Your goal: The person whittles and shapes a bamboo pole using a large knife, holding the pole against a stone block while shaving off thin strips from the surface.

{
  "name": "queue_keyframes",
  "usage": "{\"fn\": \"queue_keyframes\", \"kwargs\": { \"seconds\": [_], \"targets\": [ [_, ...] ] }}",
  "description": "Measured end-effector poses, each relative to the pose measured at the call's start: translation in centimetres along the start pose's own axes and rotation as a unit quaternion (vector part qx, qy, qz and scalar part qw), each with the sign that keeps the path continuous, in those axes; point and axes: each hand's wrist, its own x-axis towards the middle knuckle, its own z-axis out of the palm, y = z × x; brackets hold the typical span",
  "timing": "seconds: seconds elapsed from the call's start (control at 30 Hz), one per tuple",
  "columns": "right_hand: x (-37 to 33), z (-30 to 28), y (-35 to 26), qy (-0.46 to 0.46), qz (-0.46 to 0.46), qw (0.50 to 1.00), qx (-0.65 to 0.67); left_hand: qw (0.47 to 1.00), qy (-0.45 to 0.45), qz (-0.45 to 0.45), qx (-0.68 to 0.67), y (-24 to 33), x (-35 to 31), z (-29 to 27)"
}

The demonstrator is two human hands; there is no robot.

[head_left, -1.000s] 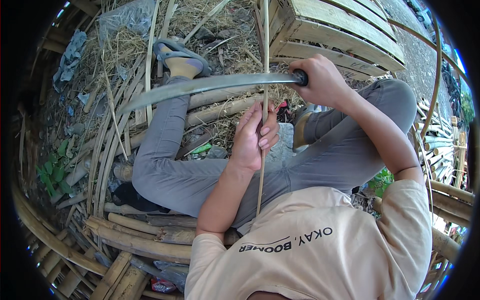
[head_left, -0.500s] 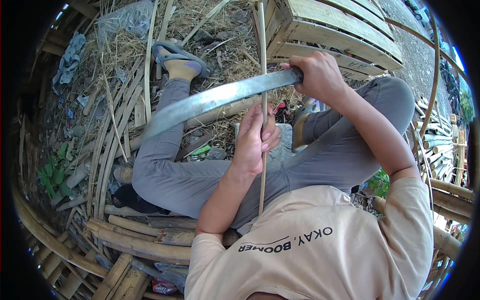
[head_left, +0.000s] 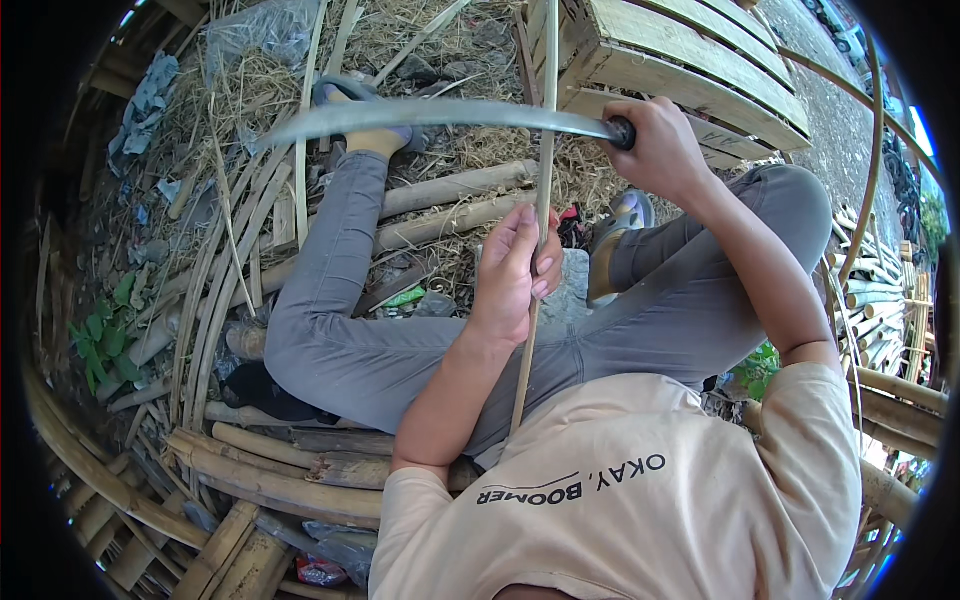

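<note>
Centrally, a thin, pale bamboo strip runs almost vertically from the top edge of the frame down to the person's lap, straight, narrow and straw-coloured along its whole visible length. One long knife, with a slim, slightly curved grey blade and a dark handle, lies nearly horizontal across the upper part of the frame and crosses the strip at upper centre; whether the edge bites into the strip cannot be told. One left hand, at the centre of the frame, is closed around the strip below the crossing, fingers curled over it and the thumb against it. One right hand, at upper right, is clenched in a full fist on the knife handle, level with the crossing and just to the right of the strip. Both hands are thus occupied, and the strip passes between them, touching the left and apart from the right. Two legs in grey trousers spread below the blade, the left one stretched toward the upper left, the right one bent at centre right. One slatted wooden pallet stands at upper right; many bamboo poles lie heaped along the lower left, too many and too overlapped to count.
</note>
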Motion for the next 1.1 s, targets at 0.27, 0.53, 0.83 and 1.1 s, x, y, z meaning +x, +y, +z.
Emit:
{"fn": "queue_keyframes", "kwargs": {
  "seconds": [0.27,0.53,0.83,1.1],
  "targets": [
    [-0.3,0.3,-2.1,-0.066,-0.055,0.996,-0.038,1.0,0.024,0.0,0.014,-1.1,-0.1,-0.1],
    [-0.2,0.9,-0.4,0.021,-0.076,0.996,-0.049,0.998,0.043,-0.004,0.044,-0.9,0.0,0.5],
    [2.2,-2.0,4.5,0.087,0.083,0.99,-0.068,0.999,0.006,-0.024,0.031,-0.8,-0.1,0.8],
    [0.0,-4.6,0.5,0.017,-0.024,0.999,-0.028,1.0,-0.02,-0.019,-0.013,0.3,0.0,-0.6]
  ]
}}
